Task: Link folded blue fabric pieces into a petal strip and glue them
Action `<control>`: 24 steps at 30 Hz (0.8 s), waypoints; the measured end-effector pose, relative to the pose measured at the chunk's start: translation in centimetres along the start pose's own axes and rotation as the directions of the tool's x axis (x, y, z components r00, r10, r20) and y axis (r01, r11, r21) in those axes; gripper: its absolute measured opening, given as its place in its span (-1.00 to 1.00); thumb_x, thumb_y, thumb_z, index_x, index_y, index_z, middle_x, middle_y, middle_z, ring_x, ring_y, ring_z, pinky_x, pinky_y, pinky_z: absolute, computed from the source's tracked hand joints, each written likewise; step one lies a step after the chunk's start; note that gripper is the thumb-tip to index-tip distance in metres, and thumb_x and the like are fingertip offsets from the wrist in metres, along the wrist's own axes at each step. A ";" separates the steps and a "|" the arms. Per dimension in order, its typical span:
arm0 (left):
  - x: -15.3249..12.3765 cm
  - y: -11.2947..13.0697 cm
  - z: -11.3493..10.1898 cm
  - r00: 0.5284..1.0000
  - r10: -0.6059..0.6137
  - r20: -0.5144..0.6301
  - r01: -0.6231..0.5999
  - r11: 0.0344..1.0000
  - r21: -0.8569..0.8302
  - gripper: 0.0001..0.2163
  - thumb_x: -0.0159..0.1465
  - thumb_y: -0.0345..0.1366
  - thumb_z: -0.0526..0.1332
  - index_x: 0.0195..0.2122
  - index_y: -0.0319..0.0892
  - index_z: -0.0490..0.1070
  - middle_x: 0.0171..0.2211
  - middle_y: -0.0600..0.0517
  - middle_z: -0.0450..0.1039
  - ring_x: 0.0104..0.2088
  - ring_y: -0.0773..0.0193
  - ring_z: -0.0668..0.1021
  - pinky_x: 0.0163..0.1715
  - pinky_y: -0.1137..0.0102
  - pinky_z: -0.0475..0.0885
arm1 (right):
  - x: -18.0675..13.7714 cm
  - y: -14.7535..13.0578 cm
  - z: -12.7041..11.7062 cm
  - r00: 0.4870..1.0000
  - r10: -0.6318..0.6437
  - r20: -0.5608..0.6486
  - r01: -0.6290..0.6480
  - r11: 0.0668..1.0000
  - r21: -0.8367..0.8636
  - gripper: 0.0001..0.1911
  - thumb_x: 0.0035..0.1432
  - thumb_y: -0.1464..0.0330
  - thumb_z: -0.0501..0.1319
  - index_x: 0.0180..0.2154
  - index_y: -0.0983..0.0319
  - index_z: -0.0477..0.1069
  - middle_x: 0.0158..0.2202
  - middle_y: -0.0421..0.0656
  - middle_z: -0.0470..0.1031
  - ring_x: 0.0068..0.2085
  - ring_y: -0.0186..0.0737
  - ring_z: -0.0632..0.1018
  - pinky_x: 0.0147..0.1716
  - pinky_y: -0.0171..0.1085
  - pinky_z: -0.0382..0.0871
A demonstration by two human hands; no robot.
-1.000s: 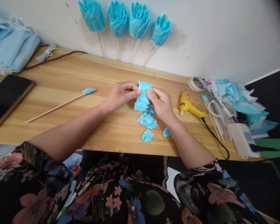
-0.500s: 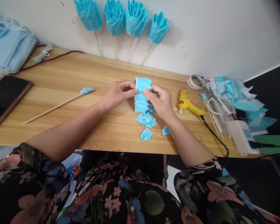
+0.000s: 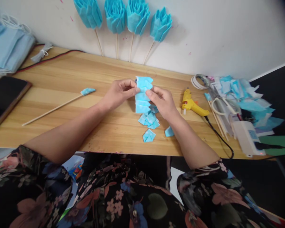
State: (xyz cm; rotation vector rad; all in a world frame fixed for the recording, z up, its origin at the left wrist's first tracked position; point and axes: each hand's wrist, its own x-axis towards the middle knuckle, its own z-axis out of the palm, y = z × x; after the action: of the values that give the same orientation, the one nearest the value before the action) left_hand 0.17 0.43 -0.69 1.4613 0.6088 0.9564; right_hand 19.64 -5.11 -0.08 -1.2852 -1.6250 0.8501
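Between my hands is a strip of blue fabric petals (image 3: 142,96), joined side by side with their points facing right. My left hand (image 3: 122,91) pinches its straight left edge between thumb and fingers. On the pointed side, the thumb and fingers of my right hand (image 3: 162,99) close on it. Several loose folded blue petals (image 3: 149,119) lie on the table just below the strip, partly hidden by it. A single folded petal (image 3: 148,136) rests nearer the front edge, and another blue piece (image 3: 169,131) is partly covered by my right forearm.
A wooden stick with a blue tip (image 3: 53,109) and a phone (image 3: 8,99) lie left. Blue fabric flowers (image 3: 115,17) on sticks lean against the wall. On the right are a yellow glue gun (image 3: 192,106), tape (image 3: 200,82), scissors (image 3: 219,104), a power strip (image 3: 247,137) and fabric scraps (image 3: 254,98).
The camera view has shifted slightly. Both hands keep their hold on the petal strip, which sits a little further left and tilts slightly differently.
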 end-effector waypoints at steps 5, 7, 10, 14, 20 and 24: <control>0.1 0.2 -0.2 1.000 0.010 0.016 -0.012 0.997 0.077 -0.60 0.21 0.10 0.37 -0.45 -0.17 0.48 -0.46 0.04 0.48 -0.35 0.26 0.50 -0.30 0.35 0.38 | 0.0 0.3 0.1 0.997 -0.029 -0.065 0.026 0.999 -0.043 -0.62 0.18 0.01 0.31 -0.41 0.18 0.39 -0.47 -0.25 0.36 -0.40 -0.31 0.36 -0.38 -0.28 0.27; 0.1 0.1 -0.2 0.999 -0.019 0.030 0.016 0.995 0.095 -0.60 0.21 0.10 0.36 -0.44 -0.18 0.49 -0.47 0.04 0.48 -0.36 0.26 0.50 -0.31 0.35 0.37 | 0.0 0.3 0.1 0.995 -0.023 -0.095 0.019 0.999 -0.046 -0.64 0.19 0.04 0.30 -0.41 0.18 0.40 -0.47 -0.25 0.37 -0.41 -0.31 0.37 -0.39 -0.28 0.28; 0.1 0.0 0.0 0.997 -0.056 0.055 0.051 0.995 0.085 -0.63 0.16 0.04 0.43 -0.43 -0.21 0.50 -0.46 0.04 0.48 -0.37 0.27 0.49 -0.31 0.35 0.36 | 0.0 0.3 0.1 0.993 -0.024 -0.116 0.017 0.998 -0.064 -0.64 0.20 0.03 0.29 -0.41 0.18 0.41 -0.47 -0.25 0.38 -0.40 -0.30 0.37 -0.39 -0.28 0.29; 0.0 -0.1 0.2 0.997 -0.031 0.074 0.030 0.999 0.015 -0.67 0.13 -0.06 0.48 -0.44 -0.21 0.48 -0.44 0.03 0.48 -0.36 0.29 0.49 -0.27 0.33 0.38 | 0.0 0.4 0.2 0.996 -0.032 -0.085 0.028 0.999 -0.045 -0.56 0.18 -0.06 0.27 -0.41 0.18 0.39 -0.45 -0.23 0.36 -0.37 -0.28 0.37 -0.37 -0.27 0.28; 0.0 -0.3 0.0 1.000 -0.010 -0.001 0.010 1.000 0.011 -0.66 0.13 -0.03 0.47 -0.45 -0.19 0.47 -0.46 0.05 0.47 -0.38 0.30 0.48 -0.31 0.35 0.39 | 0.1 0.1 0.0 0.998 -0.019 -0.055 0.019 1.000 0.005 -0.45 0.23 -0.18 0.15 -0.43 0.16 0.32 -0.47 -0.24 0.24 -0.37 -0.29 0.34 -0.39 -0.27 0.24; 0.2 -0.4 -0.2 0.998 0.026 -0.056 -0.024 0.999 0.042 -0.65 0.12 0.00 0.47 -0.45 -0.17 0.47 -0.46 0.06 0.48 -0.37 0.28 0.50 -0.32 0.35 0.38 | 0.1 -0.1 -0.1 0.999 -0.038 -0.017 0.038 0.999 -0.015 -0.52 0.20 -0.10 0.25 -0.43 0.17 0.35 -0.49 -0.26 0.29 -0.40 -0.31 0.33 -0.37 -0.27 0.23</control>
State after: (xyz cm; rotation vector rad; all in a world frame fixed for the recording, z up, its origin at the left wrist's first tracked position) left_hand 0.17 0.80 -1.10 1.4858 0.6564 1.0127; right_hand 19.69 -5.08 0.05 -1.2645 -1.6394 0.8031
